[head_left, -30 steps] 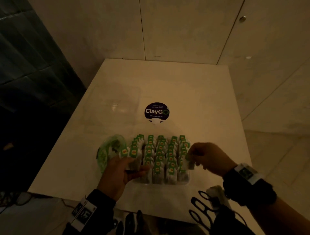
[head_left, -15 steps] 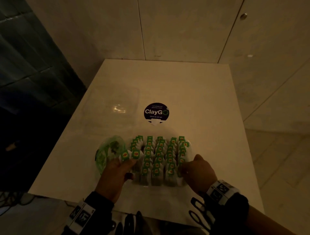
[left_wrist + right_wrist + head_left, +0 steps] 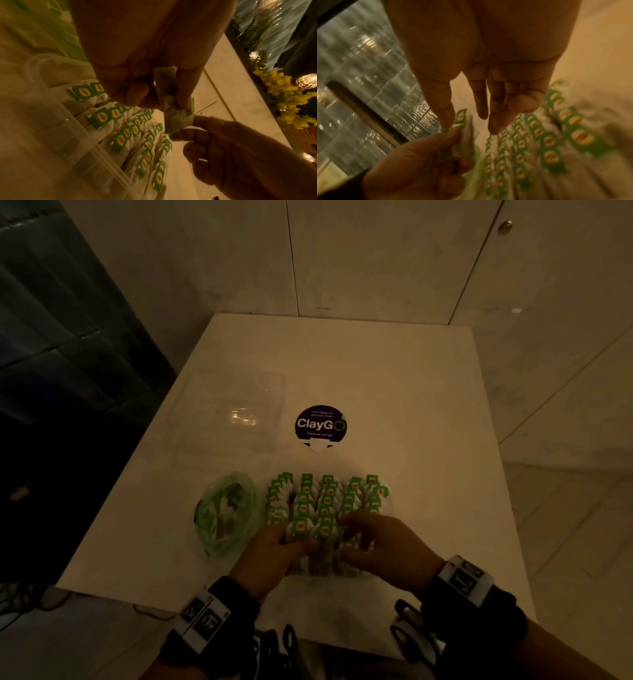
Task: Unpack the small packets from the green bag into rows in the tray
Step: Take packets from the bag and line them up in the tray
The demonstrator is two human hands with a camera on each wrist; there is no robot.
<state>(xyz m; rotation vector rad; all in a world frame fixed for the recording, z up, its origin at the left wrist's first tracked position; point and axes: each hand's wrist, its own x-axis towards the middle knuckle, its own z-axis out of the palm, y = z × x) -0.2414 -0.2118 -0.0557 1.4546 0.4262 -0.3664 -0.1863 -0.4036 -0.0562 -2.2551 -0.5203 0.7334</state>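
A few tea bags (image 3: 167, 86) are pinched upright, green tags up, in the left hand (image 3: 270, 556) over the tray's (image 3: 56, 135) near end. One is touched by the right hand's (image 3: 383, 542) loosely extended fingers. The green bag (image 3: 224, 513) lies just left of the tray.

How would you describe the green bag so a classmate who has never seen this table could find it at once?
Start at the white table and find the tray of packets near its front edge. The green bag lies just left of the tray: crumpled, see-through plastic, unlike the neat rows of packets.
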